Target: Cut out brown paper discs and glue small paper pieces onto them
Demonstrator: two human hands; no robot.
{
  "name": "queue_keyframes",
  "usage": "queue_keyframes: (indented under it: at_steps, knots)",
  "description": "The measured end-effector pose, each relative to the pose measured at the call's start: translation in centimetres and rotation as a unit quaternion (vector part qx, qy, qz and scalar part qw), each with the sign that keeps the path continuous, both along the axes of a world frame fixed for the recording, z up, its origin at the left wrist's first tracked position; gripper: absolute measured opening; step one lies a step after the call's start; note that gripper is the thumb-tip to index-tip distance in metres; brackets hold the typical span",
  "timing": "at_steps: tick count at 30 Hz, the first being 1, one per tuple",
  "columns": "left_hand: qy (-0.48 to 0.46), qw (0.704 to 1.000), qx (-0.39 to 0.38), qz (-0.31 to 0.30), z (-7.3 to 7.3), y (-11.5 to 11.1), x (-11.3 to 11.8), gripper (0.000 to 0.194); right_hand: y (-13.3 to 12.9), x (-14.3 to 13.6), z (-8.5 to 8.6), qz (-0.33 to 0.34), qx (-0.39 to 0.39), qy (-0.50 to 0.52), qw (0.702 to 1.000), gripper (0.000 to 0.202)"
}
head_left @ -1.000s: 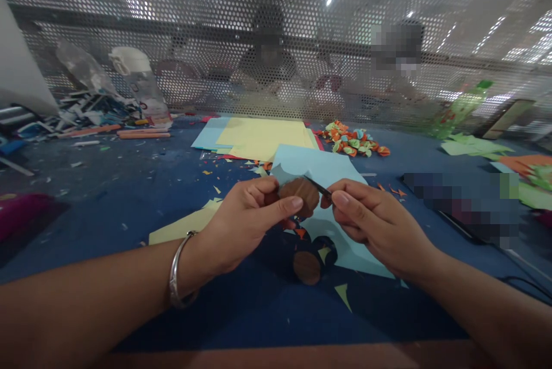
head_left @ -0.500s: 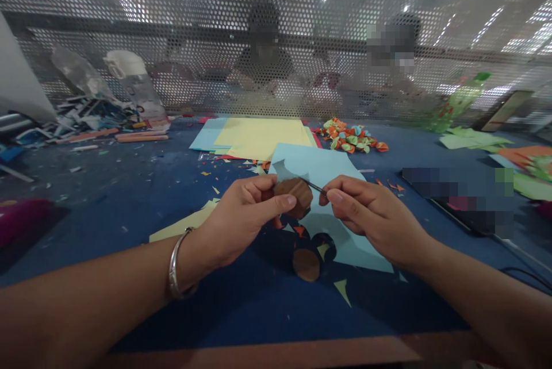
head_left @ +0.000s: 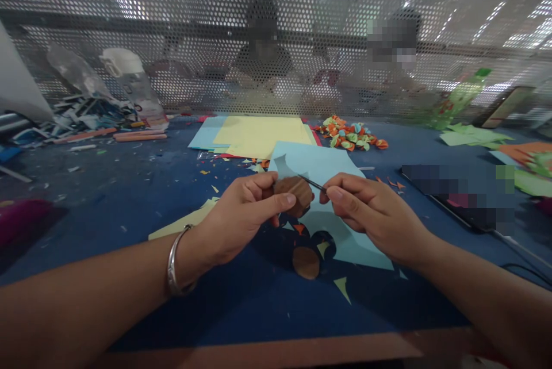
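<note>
In front of me my left hand (head_left: 248,214) pinches a brown, wood-patterned round disc (head_left: 292,195) between thumb and fingers. A darker blue, curve-edged patch of paper (head_left: 284,166) shows just above the disc; whether it is held with the disc I cannot tell. My right hand (head_left: 366,211) is closed on a thin dark pointed tool (head_left: 313,183), whose tip reaches the disc's upper edge. The tool's exact kind is unclear. Beneath both hands lies a light blue paper sheet (head_left: 357,242). A second brown disc (head_left: 306,262) rests on the blue table (head_left: 241,306) below my hands.
Yellow and blue sheets (head_left: 263,133) are stacked toward the back, beside small folded coloured paper pieces (head_left: 353,138). Paper scraps (head_left: 342,288) lie scattered. A dark flat device (head_left: 457,196) is at right, a bottle (head_left: 133,87) at back left. A perforated screen (head_left: 198,30) stands behind; people sit beyond it.
Both hands keep nearly the same place and hold. The tool's tip has shifted very slightly at the disc's edge, and the view has moved a little.
</note>
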State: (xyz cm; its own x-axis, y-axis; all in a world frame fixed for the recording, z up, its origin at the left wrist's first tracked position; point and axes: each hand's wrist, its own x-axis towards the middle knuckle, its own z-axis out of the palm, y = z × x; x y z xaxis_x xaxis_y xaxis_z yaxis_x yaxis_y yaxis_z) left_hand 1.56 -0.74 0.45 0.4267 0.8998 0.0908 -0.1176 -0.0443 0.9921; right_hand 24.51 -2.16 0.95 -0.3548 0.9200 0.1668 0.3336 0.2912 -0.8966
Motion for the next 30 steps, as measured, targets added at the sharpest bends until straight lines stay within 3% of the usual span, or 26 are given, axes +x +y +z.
queue_keyframes:
  at_steps: [5, 10, 19, 30]
  knots:
    - [0.013, 1.000, 0.011, -0.004, -0.01, -0.01, -0.23, 0.015, 0.18, 0.04, 0.10, 0.000, 0.012, -0.015, 1.000, 0.039]
    - [0.009, 1.000, -0.013, 0.017, -0.09, 0.34, -0.28, 0.032, 0.16, 0.26, 0.14, -0.003, 0.012, -0.032, 0.999, 0.039]
    - [-0.056, 0.998, -0.005, -0.021, 0.16, 0.35, -0.10, 0.012, 0.21, 0.23, 0.64, -0.013, 0.044, -0.064, 0.997, 0.038]
    - [-0.060, 0.998, -0.002, -0.018, -0.02, 0.44, -0.15, 0.012, 0.08, 0.34, 0.84, -0.017, 0.079, -0.105, 0.991, 0.036]
